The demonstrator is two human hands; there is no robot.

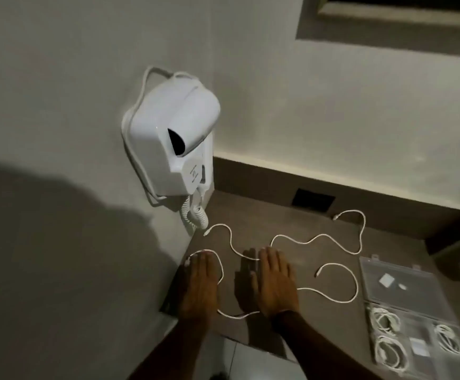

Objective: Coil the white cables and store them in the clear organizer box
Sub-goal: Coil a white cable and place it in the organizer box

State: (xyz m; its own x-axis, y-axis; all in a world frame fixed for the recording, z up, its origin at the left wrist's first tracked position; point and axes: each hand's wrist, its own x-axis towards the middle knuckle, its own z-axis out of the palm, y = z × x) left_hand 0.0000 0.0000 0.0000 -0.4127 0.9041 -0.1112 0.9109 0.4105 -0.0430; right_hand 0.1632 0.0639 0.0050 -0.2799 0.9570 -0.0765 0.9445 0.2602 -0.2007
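Loosely, cable (330,297) beside flat hands (274,283).

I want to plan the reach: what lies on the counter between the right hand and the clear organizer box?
In the head view, a loose white cable loops across that stretch between the right hand and the clear organizer box; otherwise the counter is bare.

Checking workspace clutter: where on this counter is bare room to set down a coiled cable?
Bare counter lies between the back ledge and the loose white cables. Around both flat hands, left hand and right hand, cables crowd. The organizer box fills the right.
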